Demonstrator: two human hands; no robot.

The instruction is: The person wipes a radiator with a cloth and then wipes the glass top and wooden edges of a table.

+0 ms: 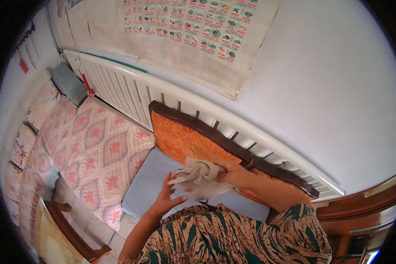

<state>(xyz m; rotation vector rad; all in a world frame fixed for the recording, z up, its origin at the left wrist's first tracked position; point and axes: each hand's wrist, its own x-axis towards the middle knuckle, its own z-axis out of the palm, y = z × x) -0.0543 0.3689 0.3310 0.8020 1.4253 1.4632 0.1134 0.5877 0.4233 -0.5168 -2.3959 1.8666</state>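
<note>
A crumpled light beige cloth [201, 173] hangs in the air in front of my body, its lower part smeared by motion. My right hand [226, 170] grips it from the right, with the fingers partly hidden by the folds. On the cloth's left side is my left hand [165, 199], thumb and fingers spread apart. Its fingertips come close to the cloth's edge; whether they touch I cannot tell. Below both hands lies a blue-grey seat cushion [147, 182].
An orange headboard [185, 134] with a dark frame stands behind the cushion, against a white radiator [123, 75]. To the left, a bed with a pink floral quilt [92, 136] holds a grey-green box-like item [69, 82]. A wooden-framed piece [70, 231] is at lower left. A poster [193, 44] covers the wall.
</note>
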